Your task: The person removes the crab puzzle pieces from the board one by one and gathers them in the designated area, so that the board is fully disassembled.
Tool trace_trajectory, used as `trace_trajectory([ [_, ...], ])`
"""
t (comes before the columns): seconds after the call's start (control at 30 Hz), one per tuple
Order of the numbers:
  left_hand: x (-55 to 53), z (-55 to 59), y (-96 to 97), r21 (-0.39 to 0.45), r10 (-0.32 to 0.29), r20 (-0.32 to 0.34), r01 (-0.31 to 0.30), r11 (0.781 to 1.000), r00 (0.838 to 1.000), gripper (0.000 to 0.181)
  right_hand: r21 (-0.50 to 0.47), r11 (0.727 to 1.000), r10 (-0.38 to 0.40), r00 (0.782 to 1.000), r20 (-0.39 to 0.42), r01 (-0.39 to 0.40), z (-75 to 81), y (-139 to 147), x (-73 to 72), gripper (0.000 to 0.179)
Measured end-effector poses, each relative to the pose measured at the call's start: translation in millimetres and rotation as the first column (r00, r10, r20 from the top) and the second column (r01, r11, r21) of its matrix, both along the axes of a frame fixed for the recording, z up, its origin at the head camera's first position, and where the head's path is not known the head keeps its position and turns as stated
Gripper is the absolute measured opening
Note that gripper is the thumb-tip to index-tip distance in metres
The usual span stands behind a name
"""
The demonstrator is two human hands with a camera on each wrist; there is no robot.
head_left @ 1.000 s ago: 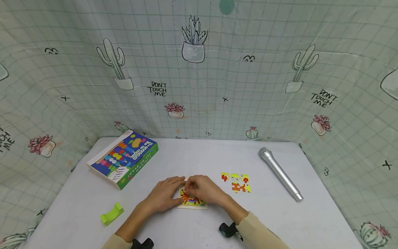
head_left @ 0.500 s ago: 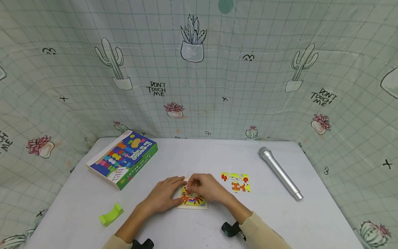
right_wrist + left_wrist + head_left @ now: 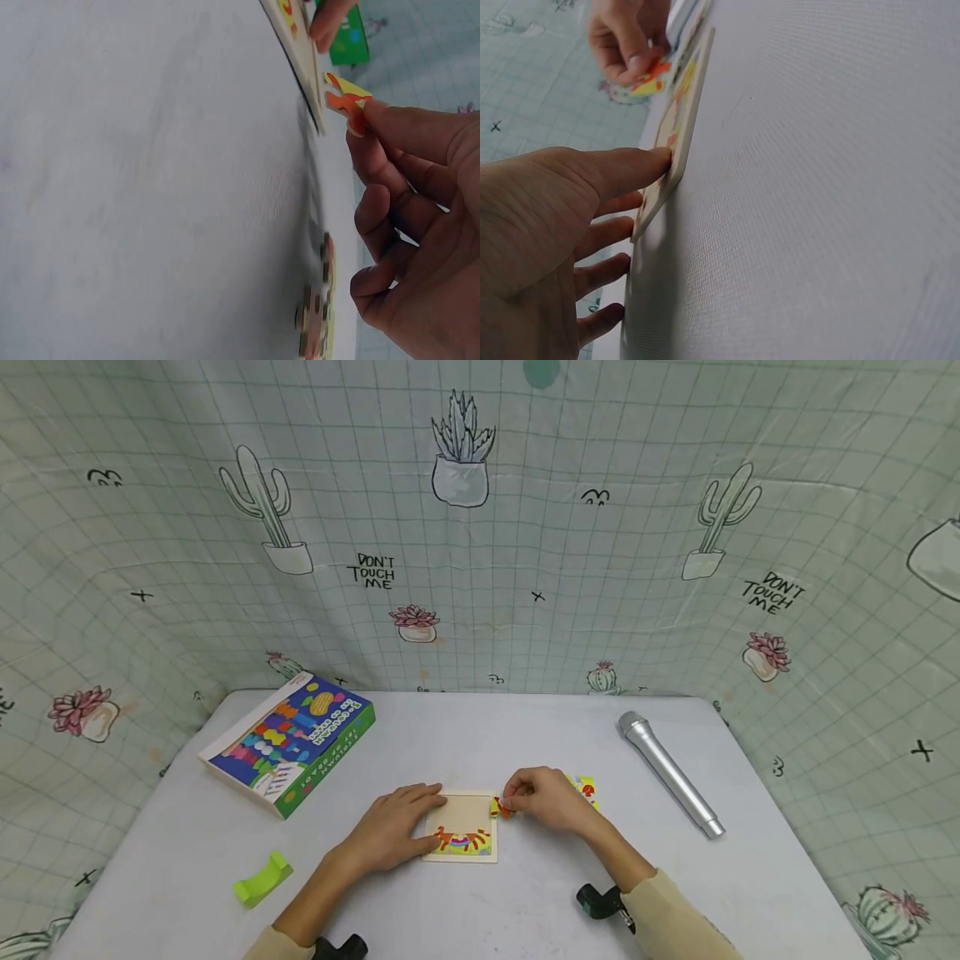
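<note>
In the head view a square wooden puzzle tray lies on the table. Printed puzzle pieces in red, yellow and rainbow colours fill its lower strip; bare wood shows above them. My left hand rests at the tray's left side, thumb on the lower left edge and fingers extended along the left. Just off the tray's right edge, my right hand pinches an orange and yellow puzzle piece between thumb and index finger. That piece is raised above the table in the right wrist view.
More loose puzzle pieces lie right of the tray, partly behind my right hand. A silver microphone lies farther right. A colourful box sits at the back left, and a green curved block at the front left.
My right hand has lifted the puzzle piece from over the tray and carried it right, past the tray's edge, uncovering bare wood. The left hand has stayed on the tray.
</note>
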State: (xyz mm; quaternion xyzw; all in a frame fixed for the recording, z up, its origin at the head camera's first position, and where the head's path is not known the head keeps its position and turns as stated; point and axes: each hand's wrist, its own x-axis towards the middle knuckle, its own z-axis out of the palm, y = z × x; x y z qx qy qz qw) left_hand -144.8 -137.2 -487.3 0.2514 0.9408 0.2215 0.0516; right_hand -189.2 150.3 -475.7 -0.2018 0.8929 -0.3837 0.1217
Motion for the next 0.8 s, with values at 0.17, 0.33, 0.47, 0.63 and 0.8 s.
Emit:
trace_trajectory([
  [0.17,0.1,-0.5,-0.1,-0.002,-0.007,-0.007,0.007,1.000,1.000,0.056,0.038,0.997,-0.063,0.998,0.029,0.062,-4.5,24,-2.9,0.006],
  [0.33,0.4,-0.4,-0.2,-0.001,-0.006,-0.008,0.006,1.000,1.000,0.056,0.074,0.991,-0.117,0.992,0.042,0.113,-7.6,39,-7.8,0.006],
  [0.47,0.5,-0.2,0.2,-0.005,-0.004,-0.004,0.004,1.000,1.000,0.056,0.078,0.989,-0.131,0.990,0.051,0.127,-10.0,44,-10.6,0.007],
  [0.63,0.7,0.6,0.7,-0.009,0.003,0.002,-0.003,1.000,1.000,0.056,0.074,0.989,-0.127,0.991,0.036,0.124,-10.7,45,-11.1,0.008],
  [0.8,0.0,-0.3,0.6,-0.018,0.004,0.002,-0.004,1.000,1.000,0.056,0.110,0.986,-0.129,0.992,0.001,0.128,-11.1,45,-11.9,0.009],
])
